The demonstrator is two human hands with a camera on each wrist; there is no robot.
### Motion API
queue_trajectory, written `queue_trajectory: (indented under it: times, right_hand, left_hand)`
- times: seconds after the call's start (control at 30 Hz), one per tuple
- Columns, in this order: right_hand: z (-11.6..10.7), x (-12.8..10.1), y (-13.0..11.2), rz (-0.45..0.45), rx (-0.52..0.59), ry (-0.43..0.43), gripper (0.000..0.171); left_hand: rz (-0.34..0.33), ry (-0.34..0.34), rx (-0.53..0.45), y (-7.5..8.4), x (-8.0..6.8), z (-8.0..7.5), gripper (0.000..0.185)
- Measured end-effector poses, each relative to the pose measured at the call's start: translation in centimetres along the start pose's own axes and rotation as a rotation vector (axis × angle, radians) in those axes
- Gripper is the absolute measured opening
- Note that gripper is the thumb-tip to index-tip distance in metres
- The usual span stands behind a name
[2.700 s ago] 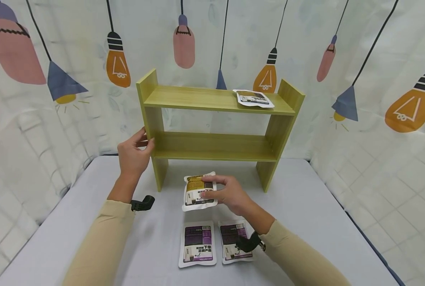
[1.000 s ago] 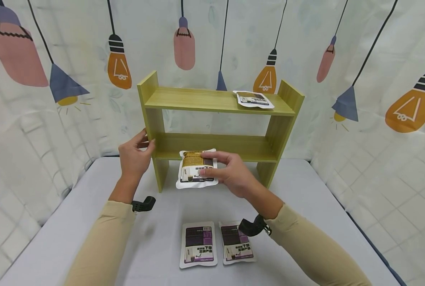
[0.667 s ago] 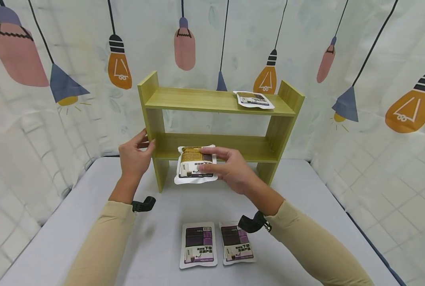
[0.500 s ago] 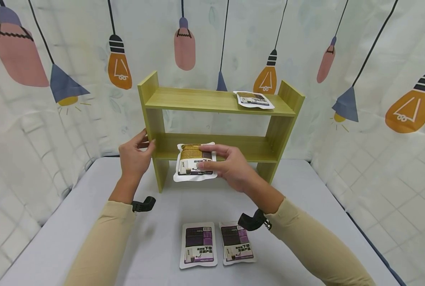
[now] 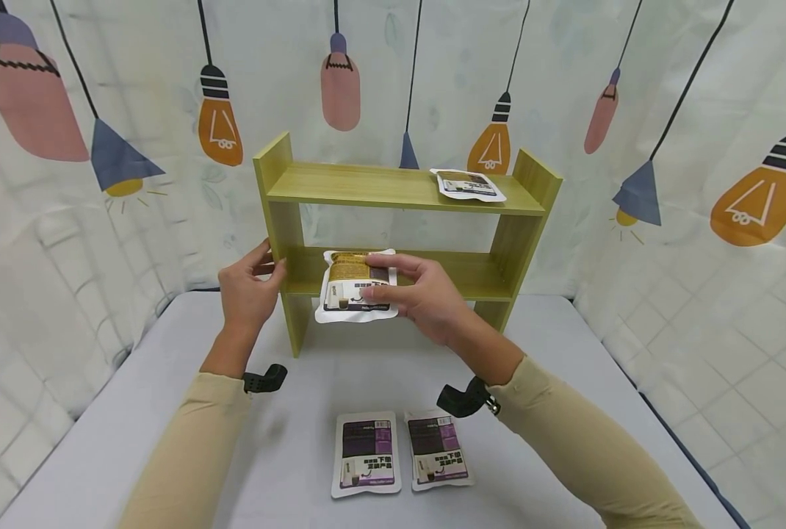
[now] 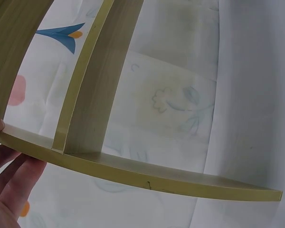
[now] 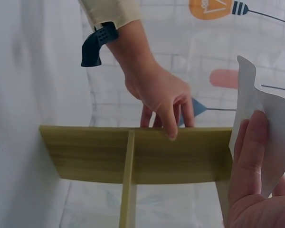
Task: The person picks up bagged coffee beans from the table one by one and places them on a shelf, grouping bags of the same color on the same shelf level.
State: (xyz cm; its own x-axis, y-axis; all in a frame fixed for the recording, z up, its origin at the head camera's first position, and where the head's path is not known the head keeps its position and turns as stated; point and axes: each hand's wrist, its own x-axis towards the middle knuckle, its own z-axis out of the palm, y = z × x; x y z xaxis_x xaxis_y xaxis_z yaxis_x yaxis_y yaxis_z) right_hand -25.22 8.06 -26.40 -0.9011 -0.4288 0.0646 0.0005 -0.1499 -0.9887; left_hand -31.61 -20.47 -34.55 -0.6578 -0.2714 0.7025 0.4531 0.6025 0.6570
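White pouch point(image 5: 348, 292) in right hand's point(image 5: 429, 300) pinch

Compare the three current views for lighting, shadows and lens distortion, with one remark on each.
Head view: fairly even light, with soft, faint shadows on the white tabletop; left wrist view: the side edge of the shelf unit bows, though it looks straight in the head view, likely lens distortion; right wrist view: dimmer overall, the lifted pouch looking grey.

Long beige sleeves point(image 5: 184, 448) worn, a curved black band point(image 5: 265, 378) strapped on the left wrist, another band point(image 5: 459, 401) with silvery fitting point(image 5: 493, 405) on the right.
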Motion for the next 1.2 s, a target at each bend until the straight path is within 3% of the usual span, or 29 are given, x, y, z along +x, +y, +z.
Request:
queue_trajectory:
  times: [1.2]
  right_hand:
    - [0.5,2.3,-4.4,-0.073,-0.050,0.080,0.050]
  left_hand:
    - [0.001,-0.002,0.016,-0.1,0.0,0.0,0.044]
